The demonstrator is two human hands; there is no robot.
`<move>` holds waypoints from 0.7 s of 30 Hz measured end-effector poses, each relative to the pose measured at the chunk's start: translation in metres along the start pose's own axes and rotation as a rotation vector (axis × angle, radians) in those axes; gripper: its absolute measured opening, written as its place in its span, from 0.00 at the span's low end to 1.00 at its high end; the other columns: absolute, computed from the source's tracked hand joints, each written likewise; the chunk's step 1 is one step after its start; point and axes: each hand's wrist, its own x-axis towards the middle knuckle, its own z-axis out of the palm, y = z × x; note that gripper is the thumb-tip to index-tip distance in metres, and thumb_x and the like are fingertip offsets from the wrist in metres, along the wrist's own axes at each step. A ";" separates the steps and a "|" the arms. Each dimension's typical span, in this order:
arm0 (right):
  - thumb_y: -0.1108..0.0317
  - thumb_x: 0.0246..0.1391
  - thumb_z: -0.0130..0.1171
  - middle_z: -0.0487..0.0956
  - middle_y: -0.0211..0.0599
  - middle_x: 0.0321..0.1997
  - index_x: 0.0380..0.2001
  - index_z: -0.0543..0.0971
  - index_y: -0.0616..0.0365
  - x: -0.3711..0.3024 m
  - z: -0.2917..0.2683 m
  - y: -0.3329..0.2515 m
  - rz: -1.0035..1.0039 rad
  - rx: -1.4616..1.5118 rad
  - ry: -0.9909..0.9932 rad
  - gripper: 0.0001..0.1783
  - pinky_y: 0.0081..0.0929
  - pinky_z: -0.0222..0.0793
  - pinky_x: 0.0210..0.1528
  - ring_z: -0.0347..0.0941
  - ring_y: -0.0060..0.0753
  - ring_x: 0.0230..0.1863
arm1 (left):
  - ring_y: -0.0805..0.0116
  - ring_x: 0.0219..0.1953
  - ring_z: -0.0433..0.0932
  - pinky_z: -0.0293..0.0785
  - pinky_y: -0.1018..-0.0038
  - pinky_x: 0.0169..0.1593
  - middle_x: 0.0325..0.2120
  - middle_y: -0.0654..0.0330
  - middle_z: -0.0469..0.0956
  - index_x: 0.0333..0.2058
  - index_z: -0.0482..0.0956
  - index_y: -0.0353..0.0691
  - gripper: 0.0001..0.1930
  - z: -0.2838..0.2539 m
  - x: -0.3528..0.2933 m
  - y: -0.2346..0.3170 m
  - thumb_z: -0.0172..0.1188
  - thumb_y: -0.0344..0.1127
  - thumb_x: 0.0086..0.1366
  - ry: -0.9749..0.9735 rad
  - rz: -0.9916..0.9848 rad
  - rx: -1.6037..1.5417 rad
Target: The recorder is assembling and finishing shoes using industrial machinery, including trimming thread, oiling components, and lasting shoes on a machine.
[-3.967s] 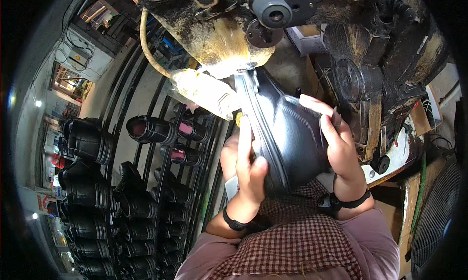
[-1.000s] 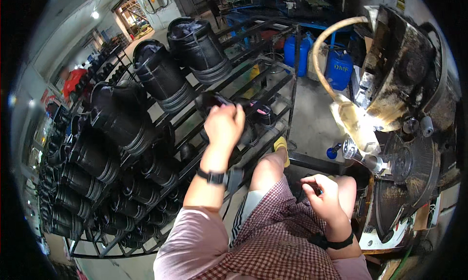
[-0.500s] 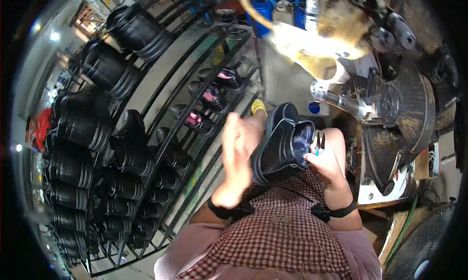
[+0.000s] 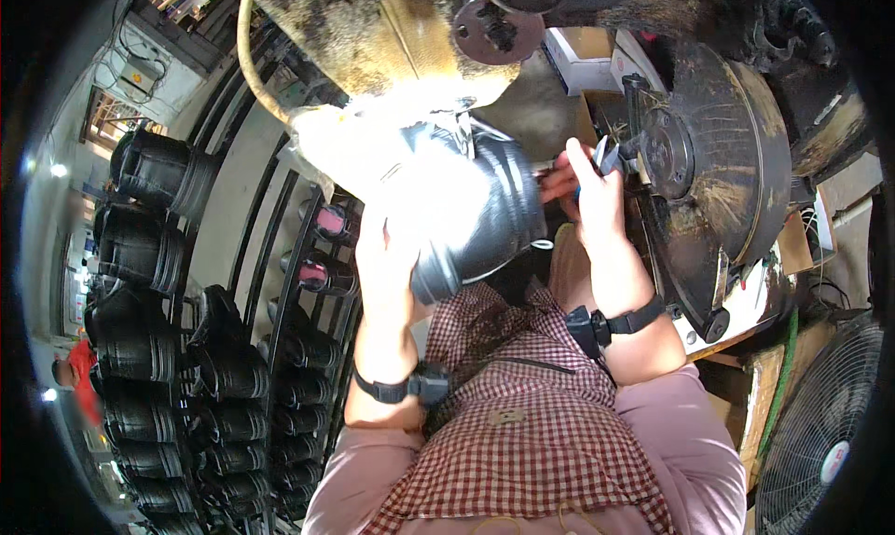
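Note:
A black leather shoe (image 4: 508,204) is raised in front of me, under the glaring lamp (image 4: 345,144) of a machine. My left hand (image 4: 387,265) grips the shoe's left side; its fingers are partly washed out by the light. Close to the shoe's right side is my right hand (image 4: 597,199), closed around a small pair of snips (image 4: 608,156). Their pointed blades stick up past the thumb. Some fingers of this hand reach toward the shoe, and I cannot tell whether they touch it. The glare hides much of the shoe's upper.
A worn machine head (image 4: 410,41) hangs just beyond the shoe. On the right are a large dark wheel (image 4: 746,162), a white tabletop (image 4: 746,302) and a fan (image 4: 825,451). Metal racks hold several rows of black shoes (image 4: 140,339) on the left.
The shoe has risen from my lap to the lamp. My left hand, open and apart before, now holds it. My right hand has moved up with the snips. My view has shifted.

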 end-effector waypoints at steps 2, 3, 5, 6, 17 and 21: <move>0.49 0.61 0.51 0.77 0.24 0.19 0.23 0.75 0.51 -0.004 0.006 -0.007 0.059 0.052 0.034 0.20 0.12 0.49 0.13 0.70 0.14 0.16 | 0.67 0.46 0.74 0.69 0.71 0.52 0.44 0.57 0.76 0.52 0.71 0.32 0.24 0.014 0.014 0.019 0.60 0.38 0.59 -0.054 -0.011 -0.433; 0.53 0.59 0.54 0.78 0.26 0.22 0.26 0.76 0.53 -0.002 -0.013 0.003 0.052 0.130 -0.251 0.16 0.14 0.56 0.17 0.72 0.15 0.20 | 0.67 0.48 0.73 0.68 0.72 0.53 0.46 0.57 0.74 0.54 0.69 0.31 0.25 0.012 0.022 0.019 0.58 0.36 0.58 -0.162 -0.038 -0.255; 0.65 0.55 0.61 0.81 0.31 0.31 0.33 0.78 0.60 -0.025 -0.005 -0.001 -0.124 0.098 -0.434 0.09 0.17 0.67 0.30 0.75 0.18 0.29 | 0.68 0.50 0.71 0.67 0.74 0.54 0.49 0.56 0.72 0.56 0.67 0.30 0.27 0.013 0.034 0.020 0.56 0.33 0.57 -0.277 -0.051 -0.072; 0.73 0.51 0.64 0.81 0.34 0.36 0.37 0.78 0.64 -0.050 0.023 -0.011 -0.272 -0.006 -0.341 0.10 0.18 0.71 0.39 0.75 0.19 0.35 | 0.68 0.47 0.72 0.69 0.74 0.52 0.46 0.58 0.73 0.53 0.69 0.31 0.24 0.010 0.033 0.015 0.57 0.30 0.57 -0.231 -0.062 -0.183; 0.79 0.46 0.66 0.82 0.35 0.35 0.36 0.78 0.66 -0.057 0.012 -0.014 -0.394 -0.231 -0.236 0.12 0.19 0.72 0.40 0.77 0.22 0.36 | 0.63 0.55 0.68 0.64 0.65 0.59 0.52 0.56 0.69 0.58 0.64 0.35 0.27 0.035 0.020 0.032 0.59 0.36 0.62 -0.180 -0.191 -0.748; 0.78 0.47 0.65 0.80 0.30 0.31 0.33 0.78 0.64 -0.049 0.015 -0.023 -0.287 -0.152 -0.206 0.08 0.17 0.69 0.35 0.74 0.17 0.31 | 0.60 0.60 0.64 0.56 0.60 0.64 0.57 0.56 0.66 0.59 0.62 0.35 0.36 0.019 0.014 0.021 0.64 0.47 0.58 -0.330 -0.221 -0.757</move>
